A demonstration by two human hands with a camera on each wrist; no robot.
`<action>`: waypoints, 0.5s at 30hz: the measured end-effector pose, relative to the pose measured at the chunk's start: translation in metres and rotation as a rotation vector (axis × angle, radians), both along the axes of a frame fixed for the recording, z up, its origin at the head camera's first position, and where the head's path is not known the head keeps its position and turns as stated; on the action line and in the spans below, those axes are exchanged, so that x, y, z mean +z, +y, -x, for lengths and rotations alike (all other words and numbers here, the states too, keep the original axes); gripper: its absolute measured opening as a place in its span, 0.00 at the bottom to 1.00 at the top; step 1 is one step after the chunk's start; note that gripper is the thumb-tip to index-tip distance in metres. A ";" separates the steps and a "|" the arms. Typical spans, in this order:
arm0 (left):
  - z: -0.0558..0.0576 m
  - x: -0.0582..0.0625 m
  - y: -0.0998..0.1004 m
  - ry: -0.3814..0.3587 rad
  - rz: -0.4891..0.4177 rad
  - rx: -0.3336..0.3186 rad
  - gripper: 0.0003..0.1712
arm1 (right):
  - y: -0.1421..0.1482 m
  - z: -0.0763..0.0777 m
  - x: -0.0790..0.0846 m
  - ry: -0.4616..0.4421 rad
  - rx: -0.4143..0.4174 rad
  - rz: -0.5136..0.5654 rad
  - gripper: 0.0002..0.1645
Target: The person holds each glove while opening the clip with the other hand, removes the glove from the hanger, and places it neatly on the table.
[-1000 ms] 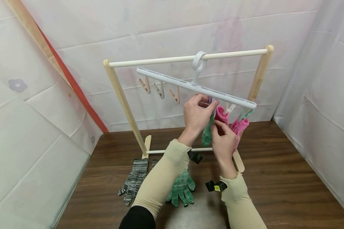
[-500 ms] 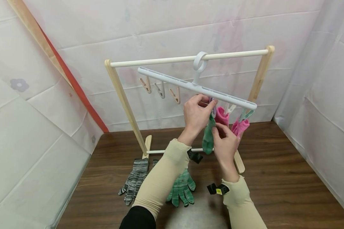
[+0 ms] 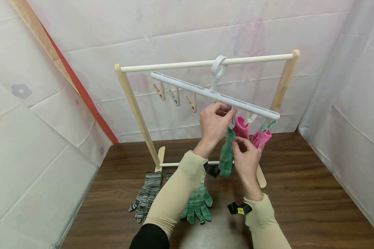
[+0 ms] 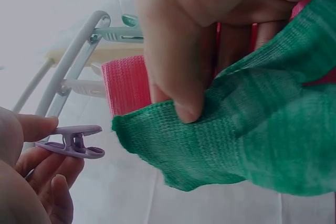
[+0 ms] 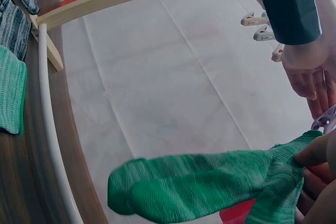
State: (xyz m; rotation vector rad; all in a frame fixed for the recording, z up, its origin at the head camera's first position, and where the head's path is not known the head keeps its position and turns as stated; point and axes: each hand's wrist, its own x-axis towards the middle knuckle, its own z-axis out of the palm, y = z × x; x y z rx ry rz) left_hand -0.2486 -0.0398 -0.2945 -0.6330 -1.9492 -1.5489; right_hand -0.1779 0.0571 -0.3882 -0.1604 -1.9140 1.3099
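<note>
In the head view my left hand [image 3: 215, 121] is raised under the white hanger [image 3: 202, 90]. It pinches a purple clothespin [image 4: 76, 141] between thumb and fingers. My right hand [image 3: 245, 154] pinches the cuff of a green knitted glove [image 3: 226, 152], which dangles below the hanger. In the left wrist view the cuff edge lies just right of the clothespin's mouth, apart from it. The glove's finger part hangs folded in the right wrist view [image 5: 184, 187]. Two pink knitted pieces [image 3: 241, 127] hang from clothespins to the right of my hands.
The hanger hooks over the top bar of a wooden rack [image 3: 174, 66]. Several clothespins [image 3: 175, 97] hang on its left half. A grey striped glove [image 3: 147, 195] and another green glove [image 3: 197, 204] lie on the brown table [image 3: 314, 204], partly under my left arm.
My right hand has moved down slightly, and the green glove hangs lower, with its cuff farther below the purple clothespin. My left hand has stayed in place.
</note>
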 end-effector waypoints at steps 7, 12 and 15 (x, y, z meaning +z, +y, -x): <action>0.001 -0.001 -0.001 0.004 -0.008 -0.011 0.10 | 0.003 -0.005 -0.005 -0.073 0.076 0.062 0.08; 0.001 0.000 -0.001 0.008 -0.005 -0.012 0.09 | 0.006 -0.008 -0.007 -0.145 0.125 0.115 0.09; 0.001 -0.001 0.000 0.007 0.000 -0.018 0.09 | 0.009 -0.011 -0.007 -0.208 0.137 0.137 0.10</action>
